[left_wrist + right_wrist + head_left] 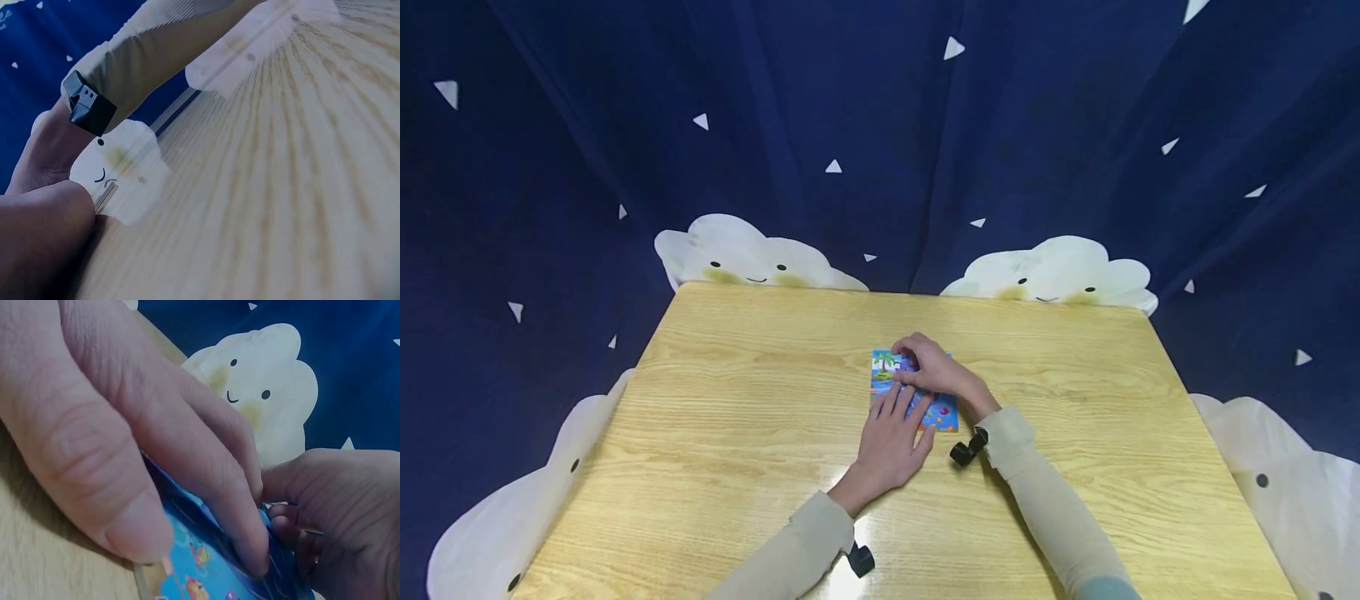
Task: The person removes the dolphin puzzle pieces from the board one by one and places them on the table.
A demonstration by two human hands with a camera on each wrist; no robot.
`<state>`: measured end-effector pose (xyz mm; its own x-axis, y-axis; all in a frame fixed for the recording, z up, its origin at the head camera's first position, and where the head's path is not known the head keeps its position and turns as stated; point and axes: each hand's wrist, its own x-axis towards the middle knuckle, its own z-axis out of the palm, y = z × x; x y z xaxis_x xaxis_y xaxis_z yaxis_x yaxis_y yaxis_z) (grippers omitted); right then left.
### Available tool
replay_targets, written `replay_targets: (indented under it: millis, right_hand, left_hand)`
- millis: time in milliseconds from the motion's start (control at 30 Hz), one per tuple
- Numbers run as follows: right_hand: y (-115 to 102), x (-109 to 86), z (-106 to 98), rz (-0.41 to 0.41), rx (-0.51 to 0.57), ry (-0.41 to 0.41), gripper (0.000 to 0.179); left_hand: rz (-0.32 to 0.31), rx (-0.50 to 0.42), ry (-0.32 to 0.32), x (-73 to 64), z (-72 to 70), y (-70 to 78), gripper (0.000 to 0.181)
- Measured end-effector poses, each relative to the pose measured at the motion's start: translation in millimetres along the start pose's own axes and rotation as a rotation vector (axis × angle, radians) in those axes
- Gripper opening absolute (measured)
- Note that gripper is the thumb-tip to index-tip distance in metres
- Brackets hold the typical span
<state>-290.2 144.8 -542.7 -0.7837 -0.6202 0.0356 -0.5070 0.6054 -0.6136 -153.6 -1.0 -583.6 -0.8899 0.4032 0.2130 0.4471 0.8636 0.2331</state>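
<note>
A small, mostly blue picture board (944, 415) with a palm tree and sea creatures printed on it lies flat on the wooden table. My left hand (891, 442) reaches in from the front, palm down, its spread fingers resting on the board's lower part. From the right, my right hand (936, 367) arches over the upper part, thumb and fingers apart in a C shape. Up close in the right wrist view, its fingertips touch the blue printed surface (200, 550). Whether any loose piece lies under them is hidden. The left wrist view shows only part of the left hand (44, 231).
The pale wooden table (737, 400) extends around the board on all sides. Behind it hangs a dark blue curtain (880, 100) with white triangles and smiling clouds. A small black camera (968, 447) is worn on the right wrist, another (861, 560) on the left.
</note>
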Motion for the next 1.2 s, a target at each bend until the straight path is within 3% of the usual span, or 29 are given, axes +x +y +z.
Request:
replay_targets:
  millis: [733, 1200]
  right_hand:
    - [-1.7, -1.4, -2.1, -0.009, 0.002, 0.063, 0.042]
    - [8.2, 5.3, 2.2, -0.095, -0.043, 0.14, 0.039]
  left_hand:
    - [-0.002, 0.013, -0.015, 0.8, -2.4, 0.0, 0.056]
    - [0.008, 0.007, 0.01, -0.5, -1.8, 0.2, 0.055]
